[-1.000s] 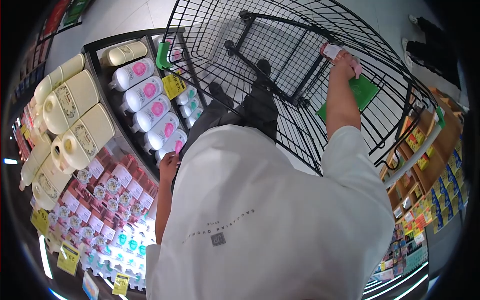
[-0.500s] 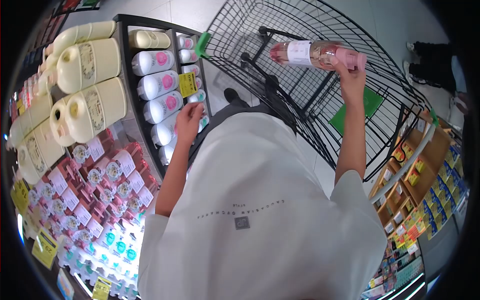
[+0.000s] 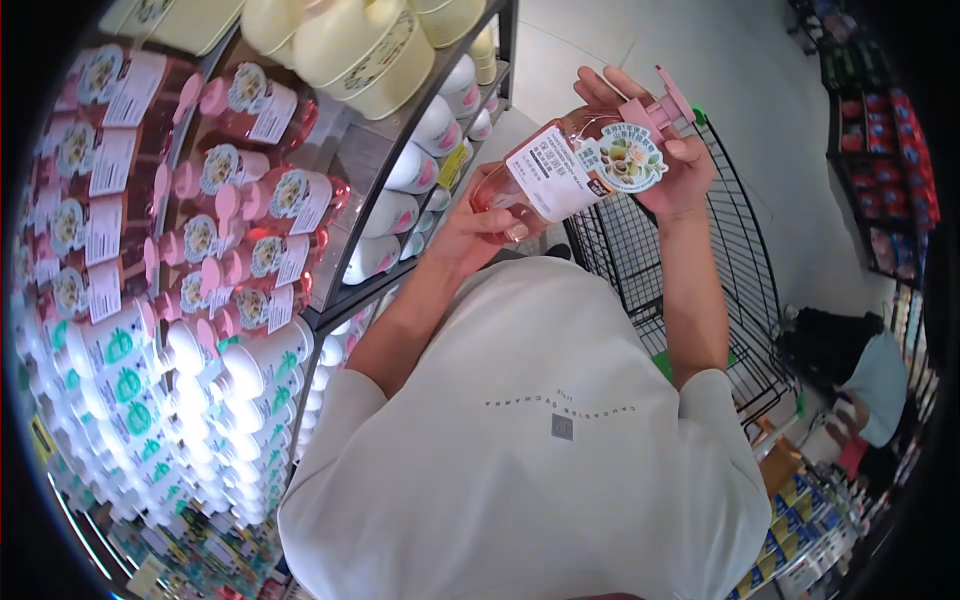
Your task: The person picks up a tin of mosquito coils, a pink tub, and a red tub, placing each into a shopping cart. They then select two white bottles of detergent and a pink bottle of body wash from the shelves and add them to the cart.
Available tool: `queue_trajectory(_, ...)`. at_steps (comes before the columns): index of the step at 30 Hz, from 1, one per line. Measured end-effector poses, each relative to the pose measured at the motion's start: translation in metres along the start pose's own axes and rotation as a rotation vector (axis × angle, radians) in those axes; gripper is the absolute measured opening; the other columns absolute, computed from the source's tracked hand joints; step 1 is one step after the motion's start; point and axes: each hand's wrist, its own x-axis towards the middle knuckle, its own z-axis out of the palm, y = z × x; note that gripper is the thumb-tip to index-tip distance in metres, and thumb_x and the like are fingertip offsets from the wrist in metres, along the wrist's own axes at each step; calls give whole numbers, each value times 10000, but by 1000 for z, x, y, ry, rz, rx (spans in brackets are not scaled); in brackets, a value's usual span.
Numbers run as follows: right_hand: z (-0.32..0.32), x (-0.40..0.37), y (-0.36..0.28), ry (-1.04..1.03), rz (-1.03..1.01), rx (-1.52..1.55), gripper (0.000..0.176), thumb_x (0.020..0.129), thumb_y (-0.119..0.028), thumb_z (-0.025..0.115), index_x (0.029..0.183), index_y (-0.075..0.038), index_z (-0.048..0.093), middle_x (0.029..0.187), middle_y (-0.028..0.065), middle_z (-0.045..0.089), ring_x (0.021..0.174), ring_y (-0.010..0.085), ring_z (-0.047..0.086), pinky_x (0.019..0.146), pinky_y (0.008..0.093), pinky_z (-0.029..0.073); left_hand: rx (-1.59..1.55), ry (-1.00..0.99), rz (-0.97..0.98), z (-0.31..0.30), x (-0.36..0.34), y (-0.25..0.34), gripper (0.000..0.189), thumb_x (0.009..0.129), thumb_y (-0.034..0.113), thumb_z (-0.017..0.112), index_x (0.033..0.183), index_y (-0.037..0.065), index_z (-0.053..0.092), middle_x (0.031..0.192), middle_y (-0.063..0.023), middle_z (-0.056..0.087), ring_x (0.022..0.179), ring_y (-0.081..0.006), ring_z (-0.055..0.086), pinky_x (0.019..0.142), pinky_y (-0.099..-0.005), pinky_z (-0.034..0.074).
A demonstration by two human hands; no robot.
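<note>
A clear pink pump bottle of body wash [image 3: 545,175] is held tilted in front of my chest, its white label facing up. My left hand [image 3: 470,225] grips the bottle's base, thumb on the near face. Around the neck end, just below the pink pump head [image 3: 668,100], my right hand [image 3: 680,170] is closed, its fingers partly behind the bottle. A round flowered tag [image 3: 630,160] hangs at the neck. Beneath the bottle and my right forearm is a black wire shopping cart [image 3: 745,240].
Shelves at left hold several similar pink pump bottles [image 3: 290,195], white bottles [image 3: 390,215] and large cream jugs [image 3: 365,55]. White bottles with green marks [image 3: 125,345] stand lower left. Another person [image 3: 870,380] is at right, near stocked shelves [image 3: 875,160].
The bottle has come from over the cart to in front of my chest, label up. My left hand has left the shelf side and taken its base. The view has turned.
</note>
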Motion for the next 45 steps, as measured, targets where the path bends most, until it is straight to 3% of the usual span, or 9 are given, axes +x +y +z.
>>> queue_trajectory(3, 25, 22, 20, 266, 188, -88, 670, 972, -399, 522, 1411, 88, 383, 1345, 255, 533, 1285, 320, 507, 1072, 428, 410, 29, 122, 178, -36, -21, 8, 785, 650, 20, 815, 1325, 66, 419, 1326, -114, 512, 1196, -262, 538, 948, -427, 504)
queue_trajectory(7, 42, 54, 51, 313, 435, -378, 573, 898, -347, 713, 1224, 93, 546, 1122, 137, 664, 1098, 182, 613, 1004, 337, 456, 71, 281, 322, -48, -51, 24, 818, 627, -29, 781, 1348, 97, 416, 1339, -100, 502, 1268, -283, 488, 1085, -481, 397)
queue_trajectory(10, 77, 80, 72, 131, 347, -924, 439, 867, -282, 755, 1094, 66, 612, 1031, 110, 670, 1030, 134, 600, 941, 292, 466, 34, 273, 384, -62, -63, 26, 789, 650, -27, 751, 1361, 97, 431, 1366, -90, 488, 1299, -289, 468, 1103, -486, 378)
queue_trajectory(15, 122, 110, 117, -215, 224, -866, 332, 816, -238, 792, 1001, 5, 660, 873, 36, 686, 780, 109, 620, 714, 291, 503, 93, 331, 491, -85, -67, 28, 433, 846, -39, 626, 1264, -4, 521, 1276, -123, 585, 1286, -272, 501, 1112, -424, 384)
queue_trajectory(23, 169, 169, 152, -660, 22, -1109, 458, 753, -230, 844, 1115, -36, 642, 924, 33, 687, 834, 122, 625, 751, 287, 508, -229, 401, 377, -139, -43, 47, 209, 954, 73, 575, 1142, -18, 593, 1213, -176, 608, 1198, -315, 573, 1062, -428, 461)
queue_trajectory(28, 186, 190, 161, -615, 181, -1110, 473, 763, -250, 830, 1133, -32, 632, 973, 36, 680, 895, 116, 616, 777, 280, 497, -348, 319, 492, -150, -31, 72, 196, 973, 81, 524, 1114, -40, 586, 1260, -233, 577, 1229, -362, 549, 1041, -436, 487)
queue_trajectory(32, 186, 181, 158, -464, 58, -1040, 535, 784, -244, 810, 1224, -30, 592, 1100, 81, 674, 1013, 146, 620, 877, 305, 497, -268, 474, 446, -150, -26, 87, 161, 927, 85, 578, 1058, 1, 618, 1167, -201, 647, 1132, -329, 623, 1003, -408, 514)
queue_trajectory(34, 189, 153, 140, -269, -365, -1201, 548, 809, -204, 792, 1272, -18, 564, 1162, 120, 670, 1092, 189, 627, 943, 316, 487, -161, 433, 438, -153, -32, 84, 208, 927, 169, 627, 1086, 35, 625, 1115, -170, 680, 1048, -304, 664, 922, -375, 542)
queue_trajectory(45, -48, -160, 72, 786, 202, -1850, 560, 886, -292, 679, 1291, 43, 485, 1344, 262, 443, 1235, 433, 439, 1025, 485, 382, 339, 464, -338, -178, -18, 3, 325, 958, 295, 606, 1155, 37, 590, 1076, -140, 680, 870, -230, 695, 749, -338, 547)
